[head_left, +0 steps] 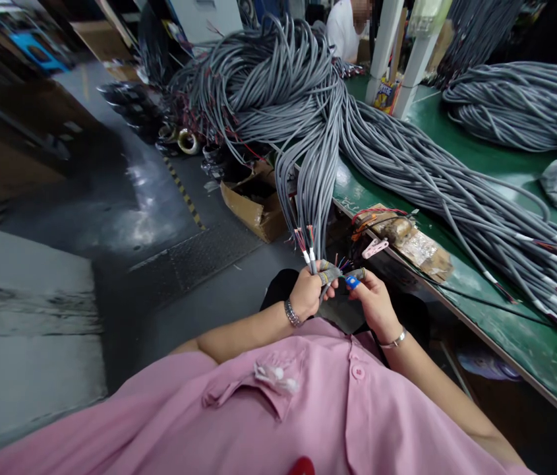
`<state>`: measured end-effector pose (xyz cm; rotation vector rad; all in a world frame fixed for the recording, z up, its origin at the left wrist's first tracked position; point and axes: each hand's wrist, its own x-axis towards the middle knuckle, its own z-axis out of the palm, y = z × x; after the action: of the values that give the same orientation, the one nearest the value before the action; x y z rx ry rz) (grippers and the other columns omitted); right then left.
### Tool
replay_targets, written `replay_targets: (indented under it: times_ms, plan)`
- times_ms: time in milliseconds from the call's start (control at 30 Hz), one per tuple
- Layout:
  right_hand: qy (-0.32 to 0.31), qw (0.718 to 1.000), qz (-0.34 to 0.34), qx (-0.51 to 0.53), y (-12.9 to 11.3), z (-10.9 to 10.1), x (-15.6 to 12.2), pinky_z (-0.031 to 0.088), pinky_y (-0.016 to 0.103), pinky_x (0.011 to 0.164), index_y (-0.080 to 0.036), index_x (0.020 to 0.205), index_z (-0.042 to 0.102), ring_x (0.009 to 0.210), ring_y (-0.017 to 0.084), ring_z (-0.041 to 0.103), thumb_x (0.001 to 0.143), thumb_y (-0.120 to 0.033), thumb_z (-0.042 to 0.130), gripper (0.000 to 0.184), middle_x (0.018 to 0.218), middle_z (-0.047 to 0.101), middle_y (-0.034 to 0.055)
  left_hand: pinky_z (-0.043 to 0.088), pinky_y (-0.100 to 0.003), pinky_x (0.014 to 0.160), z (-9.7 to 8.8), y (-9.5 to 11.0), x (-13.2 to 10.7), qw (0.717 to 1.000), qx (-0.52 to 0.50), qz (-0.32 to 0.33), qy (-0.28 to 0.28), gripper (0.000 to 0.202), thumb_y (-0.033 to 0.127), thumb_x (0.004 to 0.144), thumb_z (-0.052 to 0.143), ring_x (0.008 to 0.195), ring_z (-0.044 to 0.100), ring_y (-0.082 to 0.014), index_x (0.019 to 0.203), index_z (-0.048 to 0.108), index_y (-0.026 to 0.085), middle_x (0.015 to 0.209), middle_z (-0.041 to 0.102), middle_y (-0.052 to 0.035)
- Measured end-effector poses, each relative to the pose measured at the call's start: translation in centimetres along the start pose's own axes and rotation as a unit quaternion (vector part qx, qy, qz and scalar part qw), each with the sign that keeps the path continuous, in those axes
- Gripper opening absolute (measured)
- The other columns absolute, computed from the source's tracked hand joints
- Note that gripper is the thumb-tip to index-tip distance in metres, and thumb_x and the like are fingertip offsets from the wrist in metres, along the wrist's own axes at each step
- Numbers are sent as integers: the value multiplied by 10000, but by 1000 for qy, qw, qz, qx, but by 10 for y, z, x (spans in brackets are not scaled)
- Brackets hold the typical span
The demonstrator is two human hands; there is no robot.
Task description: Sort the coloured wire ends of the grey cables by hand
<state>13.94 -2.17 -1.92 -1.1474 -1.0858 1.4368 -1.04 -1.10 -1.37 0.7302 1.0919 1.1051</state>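
Near me, a left hand [310,288] curls closed around round grey plastic-sheathed cables [314,266], held before a pink cotton-like shirt [325,396] beside a long green bench [515,336]. The right hand's [376,300] fingers [358,272] nearly meet at thin multicoloured wires [342,264]; whether they grip, I cannot tell. Separating wires seems in hand, calling for a fine pinch.

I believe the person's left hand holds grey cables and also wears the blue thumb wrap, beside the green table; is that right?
Not quite: the head view shows the blue wrap on the thumb of the right hand. The rest stands: the left hand holds grey cables, beside the green table.
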Motion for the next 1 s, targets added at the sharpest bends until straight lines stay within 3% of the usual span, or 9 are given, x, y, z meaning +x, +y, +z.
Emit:
replay_targets:
  times_ms: [167, 467, 633, 833, 1000]
  plan:
    - [-3, 1000, -3, 13, -7, 2, 6, 423, 242, 557, -212, 900, 648, 634, 122, 517, 732, -437, 734, 294, 771, 633, -2, 273, -185, 351, 3, -1, -3, 1000, 29, 7, -8, 262, 362, 687, 692, 362, 465, -60, 654, 533, 156, 526, 577, 18]
    - [50, 998, -6, 25, 1, 7, 4, 422, 252, 559, -194, 764, 645, 606, 117, 494, 722, -409, 750, 243, 699, 594, -11, 283, -180, 369, 1, -8, -2, 999, 23, 22, 10, 224, 338, 701, 681, 381, 471, -55, 707, 546, 159, 542, 579, 29]
    - [25, 997, 14, 74, 10, 0, 3, 432, 248, 574, -192, 773, 637, 571, 96, 467, 746, -395, 741, 230, 657, 551, -30, 276, -181, 365, -1, -9, 2, 1000, 7, 20, 2, 236, 342, 697, 696, 375, 463, -55, 712, 549, 157, 540, 573, 27]
    - [66, 989, 24, 133, 14, -33, 10, 482, 266, 612, -199, 907, 669, 614, 110, 523, 809, -527, 638, 343, 790, 630, 13, 255, -175, 343, -3, 6, 5, 999, -2, -8, -53, 274, 350, 672, 727, 349, 420, -44, 665, 541, 149, 507, 556, 24]
    - [65, 985, 55, 151, 6, -48, 26, 495, 257, 591, -203, 911, 669, 599, 111, 526, 800, -660, 561, 483, 805, 641, 25, 254, -171, 332, -3, 18, 13, 988, -2, -61, -138, 318, 387, 631, 764, 339, 413, -44, 699, 573, 142, 512, 568, 10]
